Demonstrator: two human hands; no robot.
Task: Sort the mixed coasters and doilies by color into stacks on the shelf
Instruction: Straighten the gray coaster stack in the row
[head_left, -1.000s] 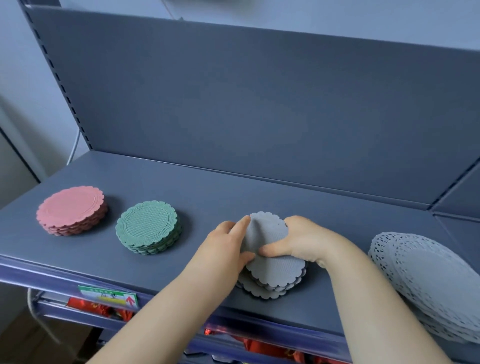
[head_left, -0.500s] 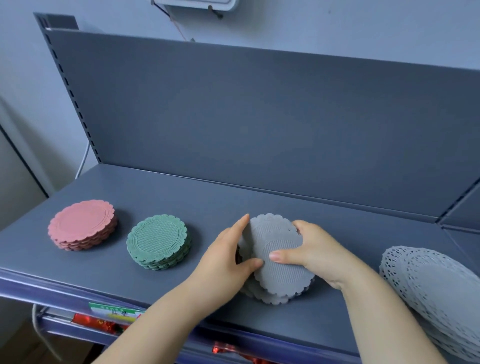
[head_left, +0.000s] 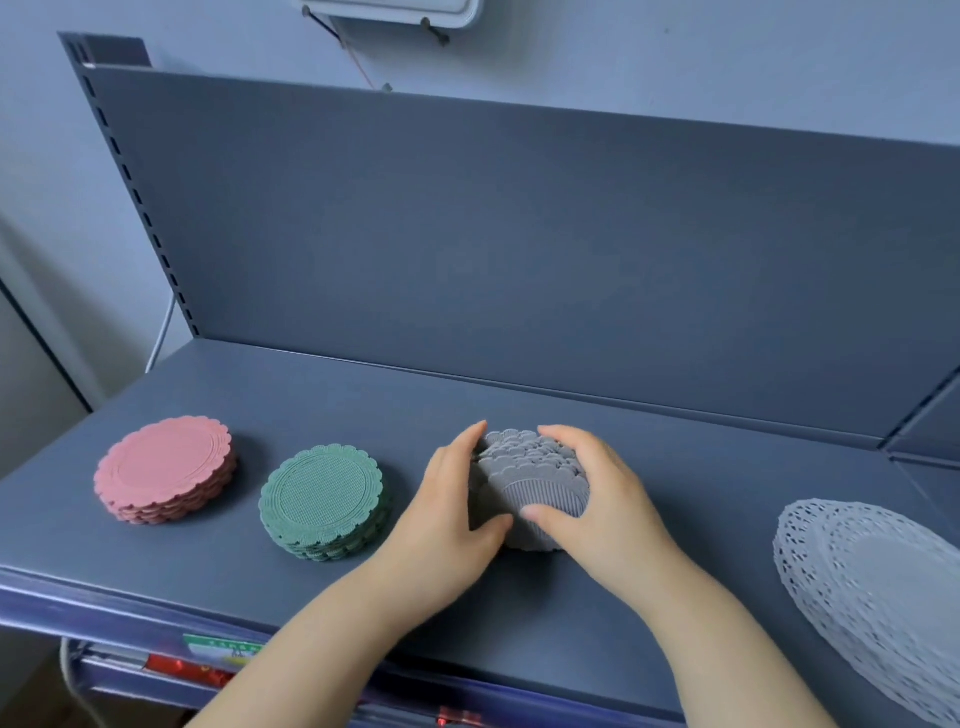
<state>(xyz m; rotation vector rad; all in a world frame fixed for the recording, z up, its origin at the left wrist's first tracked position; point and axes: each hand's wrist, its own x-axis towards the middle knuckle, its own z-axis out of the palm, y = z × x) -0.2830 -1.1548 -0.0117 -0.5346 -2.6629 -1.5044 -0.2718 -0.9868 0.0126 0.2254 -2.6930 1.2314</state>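
Observation:
A stack of grey scalloped coasters (head_left: 530, 475) sits tilted on edge in the middle of the shelf (head_left: 675, 597). My left hand (head_left: 449, 512) presses its left side and my right hand (head_left: 602, 499) wraps its right side and top, so both hold the stack between them. To the left lies a green coaster stack (head_left: 323, 501), and further left a pink coaster stack (head_left: 165, 470), both flat and neat. A pile of white lace doilies (head_left: 883, 587) lies at the right end of the shelf.
The shelf's grey back panel (head_left: 519, 249) rises behind the stacks, with a slotted upright (head_left: 140, 208) at its left. A price label (head_left: 228, 649) and red items show below the front edge. A white box (head_left: 389, 10) hangs on the wall above.
The grey coasters, lying fanned and flat a second ago, have been gathered and tipped up on edge between both hands. The view has tilted upward.

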